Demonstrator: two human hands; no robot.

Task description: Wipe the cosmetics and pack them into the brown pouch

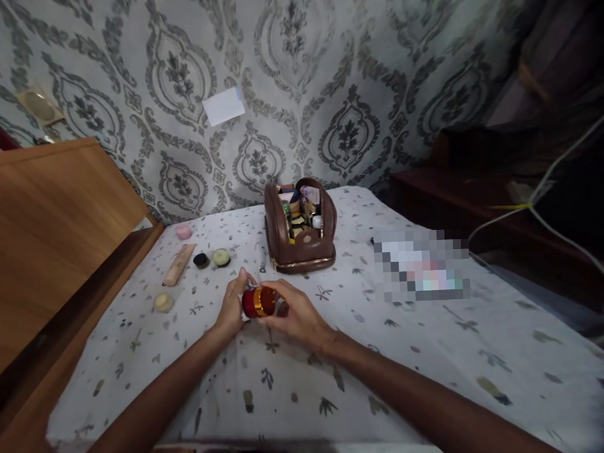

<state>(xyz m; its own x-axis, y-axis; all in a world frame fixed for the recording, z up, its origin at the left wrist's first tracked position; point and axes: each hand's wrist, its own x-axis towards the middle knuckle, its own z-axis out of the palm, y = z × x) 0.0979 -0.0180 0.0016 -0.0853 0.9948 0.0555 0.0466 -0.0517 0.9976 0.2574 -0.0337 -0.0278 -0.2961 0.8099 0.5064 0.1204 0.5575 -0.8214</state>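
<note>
A small red jar (252,303) with a gold band lies on its side between my two hands, just above the patterned cloth. My left hand (230,306) grips its dark red end. At the amber-red end, my right hand (298,315) has its fingers and thumb closed around the jar. Beyond my hands stands a brown cosmetic bag (307,253), unzipped, with several small bottles and jars packed inside. To the left of my hands lie a round pale-green-topped container (222,257) and a small black lid (200,260).
On the left of the cloth-covered table (289,400) are a beige tube (179,265), a cream-coloured jar (163,301) and a pink round container (183,231). A blurred-out object (421,265) lies on the right. A wooden panel (56,224) borders the left; white cable (563,242) hangs right.
</note>
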